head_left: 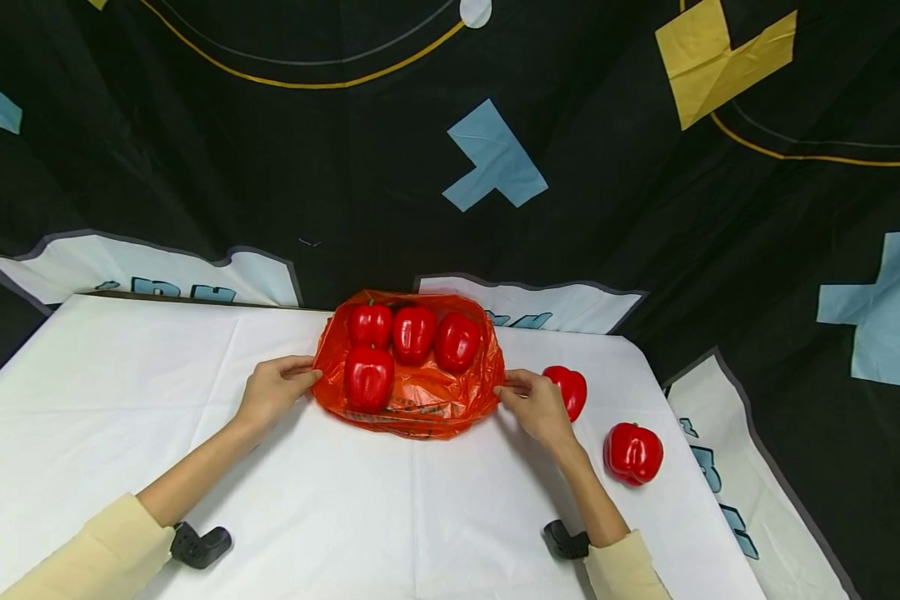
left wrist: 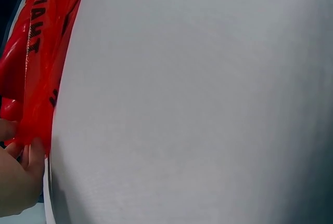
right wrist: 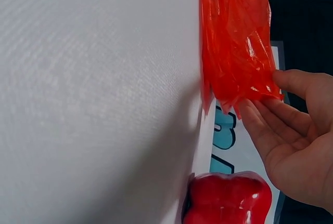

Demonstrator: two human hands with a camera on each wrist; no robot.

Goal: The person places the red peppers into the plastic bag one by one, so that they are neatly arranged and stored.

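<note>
Both hands (head_left: 273, 390) (head_left: 537, 408) apart on the bag (head_left: 437, 385)

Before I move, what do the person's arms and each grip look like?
Left sleeve and right sleeve are pale yellow, ending short of the wrist; left grip and right grip are ungloved. A black angled piece shows beside each sleeve's end.

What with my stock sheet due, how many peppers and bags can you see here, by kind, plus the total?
Red peppers: 6 (4 in the bag, 2 outside it on the white table)
Orange-red plastic bag: 1
Total visible: 7
</note>
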